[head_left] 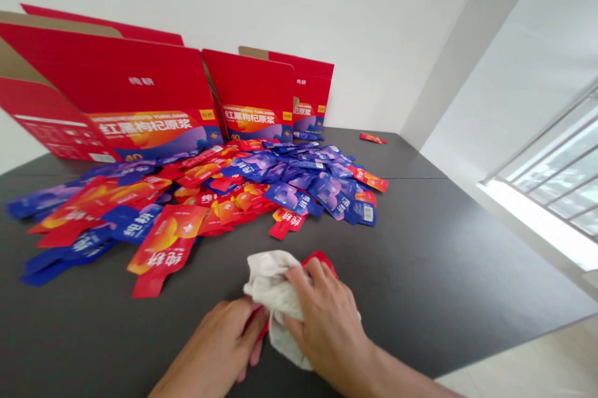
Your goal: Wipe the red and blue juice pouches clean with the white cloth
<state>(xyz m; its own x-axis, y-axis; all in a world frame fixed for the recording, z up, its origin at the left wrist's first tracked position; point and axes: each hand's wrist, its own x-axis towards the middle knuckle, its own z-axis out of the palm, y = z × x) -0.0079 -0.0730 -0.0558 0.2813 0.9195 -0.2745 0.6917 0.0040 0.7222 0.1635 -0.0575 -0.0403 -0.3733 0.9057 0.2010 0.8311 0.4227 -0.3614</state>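
My right hand (327,317) is closed on a whitish cloth (275,270), pressing it over a red sachet (323,259). Only a corner of that sachet shows past the fingertips, and a bit of its other end shows by my left hand (227,339). The left fingers pinch this near end, close beside the cloth. Most of the sachet is hidden under the cloth and my right hand. Just beyond my hands lies a small red sachet (287,222), at the front of a wide heap of red sachets (168,239) and blue sachets (334,192).
Several open red cartons stand along the wall behind the heap, among them a large carton (154,86) and a smaller carton (256,96). One lone red sachet (372,137) lies at the back of the dark table (420,248). A railed window (560,180) is on the right.
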